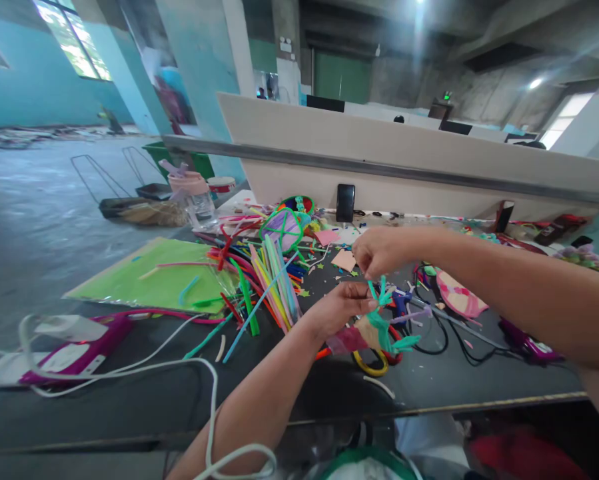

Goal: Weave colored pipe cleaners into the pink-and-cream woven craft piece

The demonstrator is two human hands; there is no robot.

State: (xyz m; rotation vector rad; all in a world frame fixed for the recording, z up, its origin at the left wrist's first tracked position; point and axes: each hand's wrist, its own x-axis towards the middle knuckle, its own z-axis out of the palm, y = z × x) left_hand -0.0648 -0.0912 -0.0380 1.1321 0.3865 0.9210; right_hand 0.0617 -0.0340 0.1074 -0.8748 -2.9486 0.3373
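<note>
Near the middle of the table, my left hand pinches a craft piece made of teal pipe cleaners, with tan and dark pink parts beside the teal. Short teal strands stick up from its top and out to its right. Just above, my right hand is closed at the tip of a teal strand; its fingertips are partly hidden. Under the craft piece lie yellow and red rings. A blue glue gun rests just right of it, partly covered.
Bundled pastel pipe cleaners lie left of my hands, beside a green sheet in plastic. A purple power strip trails white cables at the left. Behind stand a phone, a clear bottle and a white partition.
</note>
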